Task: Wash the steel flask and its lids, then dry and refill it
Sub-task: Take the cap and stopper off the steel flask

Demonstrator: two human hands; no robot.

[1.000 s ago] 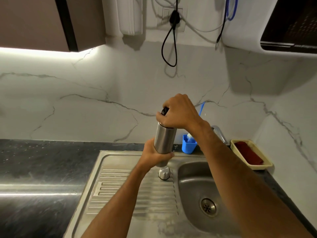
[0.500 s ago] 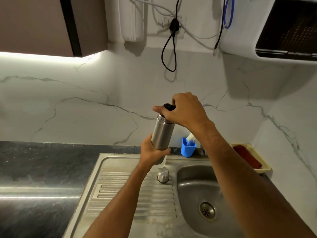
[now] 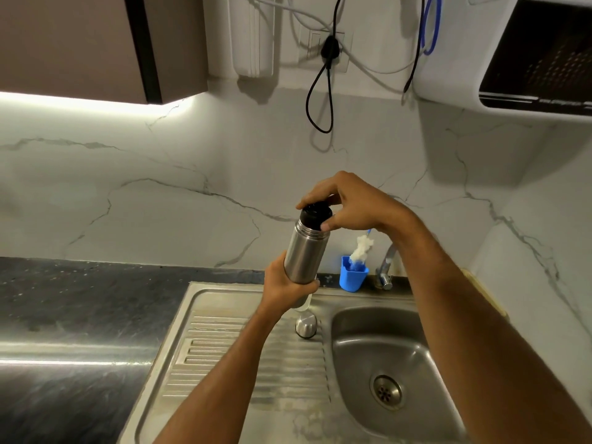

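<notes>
Gripping flask (image 3: pixel 306 251): left hand (image 3: pixel 285 285) | right hand (image 3: pixel 349 205) pinching black lid (image 3: pixel 315 214) | steel cap (image 3: pixel 306 325) on drainboard (image 3: pixel 243 354)

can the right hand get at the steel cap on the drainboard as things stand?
Probably not yet: the right hand grips the black inner lid atop the steel flask. The steel cap stands uncovered on the drainboard, under the left hand.

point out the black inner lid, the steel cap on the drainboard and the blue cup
black inner lid (image 3: pixel 315 214), head view, on its dark side wall
steel cap (image 3: pixel 306 325), head view, on its rounded shiny side
blue cup (image 3: pixel 352 278), head view, on its front wall
</notes>
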